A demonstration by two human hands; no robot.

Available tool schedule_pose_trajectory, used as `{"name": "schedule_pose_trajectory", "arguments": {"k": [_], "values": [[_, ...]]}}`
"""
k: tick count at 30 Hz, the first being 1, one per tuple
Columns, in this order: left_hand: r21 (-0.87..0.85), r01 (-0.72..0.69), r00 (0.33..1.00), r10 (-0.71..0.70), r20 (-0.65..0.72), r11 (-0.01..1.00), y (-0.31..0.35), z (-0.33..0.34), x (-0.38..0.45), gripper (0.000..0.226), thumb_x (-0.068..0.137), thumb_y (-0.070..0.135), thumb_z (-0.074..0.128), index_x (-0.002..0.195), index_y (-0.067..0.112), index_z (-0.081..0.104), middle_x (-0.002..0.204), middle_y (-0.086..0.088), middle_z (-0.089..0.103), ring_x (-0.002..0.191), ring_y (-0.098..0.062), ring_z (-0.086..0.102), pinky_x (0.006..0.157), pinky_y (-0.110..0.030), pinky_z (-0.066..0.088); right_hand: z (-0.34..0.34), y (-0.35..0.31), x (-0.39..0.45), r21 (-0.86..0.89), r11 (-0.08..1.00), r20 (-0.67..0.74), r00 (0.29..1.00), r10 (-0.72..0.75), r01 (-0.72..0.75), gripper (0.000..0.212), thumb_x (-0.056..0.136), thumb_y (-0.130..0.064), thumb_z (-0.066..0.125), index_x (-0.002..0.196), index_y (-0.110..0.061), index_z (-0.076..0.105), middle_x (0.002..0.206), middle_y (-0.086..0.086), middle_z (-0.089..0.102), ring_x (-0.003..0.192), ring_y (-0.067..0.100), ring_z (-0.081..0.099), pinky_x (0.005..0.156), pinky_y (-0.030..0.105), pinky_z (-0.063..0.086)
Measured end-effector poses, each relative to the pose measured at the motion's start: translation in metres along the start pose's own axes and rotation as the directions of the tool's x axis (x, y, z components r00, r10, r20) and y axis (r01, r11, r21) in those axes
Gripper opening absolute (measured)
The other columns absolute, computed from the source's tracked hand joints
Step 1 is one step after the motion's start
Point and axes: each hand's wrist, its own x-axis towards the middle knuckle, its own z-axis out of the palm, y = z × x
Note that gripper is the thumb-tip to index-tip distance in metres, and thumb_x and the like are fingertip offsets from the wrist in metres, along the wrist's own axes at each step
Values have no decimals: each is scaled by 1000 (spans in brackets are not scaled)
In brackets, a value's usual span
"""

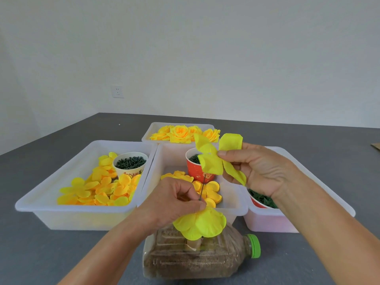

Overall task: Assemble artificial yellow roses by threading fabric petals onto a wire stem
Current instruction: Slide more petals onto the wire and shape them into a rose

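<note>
Right hand (261, 169) holds petal (213, 159) above wire stem (202, 187), pinched by left hand (174, 200).

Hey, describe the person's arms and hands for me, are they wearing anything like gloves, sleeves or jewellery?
Both arms are bare as far as the picture shows, with no sleeves in view. The left hand and right hand wear no gloves, and no rings, watch or bracelet show.

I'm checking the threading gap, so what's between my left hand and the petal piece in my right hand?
In the head view, only the bare upper wire stem spans from the left hand to the petal piece pinched by the right hand.
</note>
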Motion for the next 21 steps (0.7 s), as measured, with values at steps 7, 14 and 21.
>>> {"name": "schedule_pose_trajectory", "arguments": {"k": [7, 14, 21], "values": [[-11, 5, 1000, -5, 13, 1000, -5, -1, 2, 11, 77, 2, 72, 68, 9, 69, 83, -13, 73, 85, -29, 68, 79, -41, 53, 15, 14, 0, -185, 980, -91, 995, 51, -67, 22, 70, 7, 69, 91, 2, 68, 94, 21, 70, 81, 31, 68, 75, 38, 58], [-20, -9, 1000, 10, 20, 1000, -5, -1, 1, 3, 77, 0, 71, 79, -1, 72, 82, -14, 72, 76, -16, 66, 74, -35, 54, 20, 13, -2, -277, 957, -169, 985, 42, -88, 26, 69, 5, 73, 94, 0, 70, 97, 21, 71, 87, 33, 68, 79, 41, 56], [-19, -34, 999, 34, 22, 999, -8, -1, 3, 6, 78, -1, 70, 80, -7, 69, 81, -19, 70, 74, -16, 65, 70, -31, 54, 25, 15, 0, -319, 941, -215, 976, 40, -109, 17, 68, 6, 74, 82, -4, 70, 84, 16, 71, 70, 27, 67, 68, 35, 57]]}}
